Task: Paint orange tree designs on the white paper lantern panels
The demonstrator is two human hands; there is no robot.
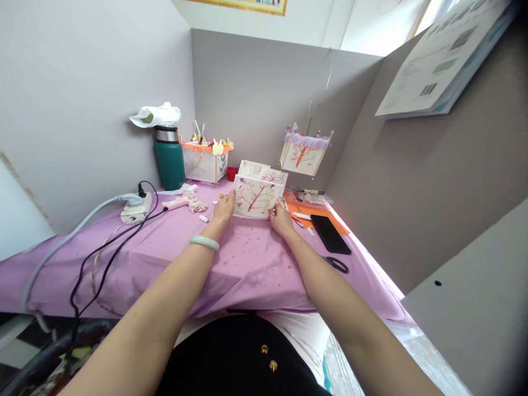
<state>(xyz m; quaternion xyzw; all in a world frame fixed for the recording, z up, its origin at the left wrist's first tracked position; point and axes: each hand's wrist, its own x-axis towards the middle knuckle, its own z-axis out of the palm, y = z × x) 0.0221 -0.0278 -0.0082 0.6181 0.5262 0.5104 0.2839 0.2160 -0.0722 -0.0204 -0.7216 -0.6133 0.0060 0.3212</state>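
Between my hands stands a small white paper box (256, 199) made of drawn-on panels, its front showing a red branching tree with purple marks. My left hand (225, 209), below a pale green bangle, grips the box's left edge. At the lower right corner my right hand (282, 218) is closed on the box; its fingertips are partly hidden. Other panels with a pink flower and green drawing rise behind the front. Near my left hand lie a small white glue stick piece (203, 219) and a pink glue gun (177, 203).
A green bottle (170, 159) and a decorated box of pens (202, 166) stand at the back left. A similar tree box (304, 157) hangs at the back right. On the right lie a black phone (330, 234), scissors (337, 264) and orange paper (340, 221). Cables run from a power strip (135, 210).
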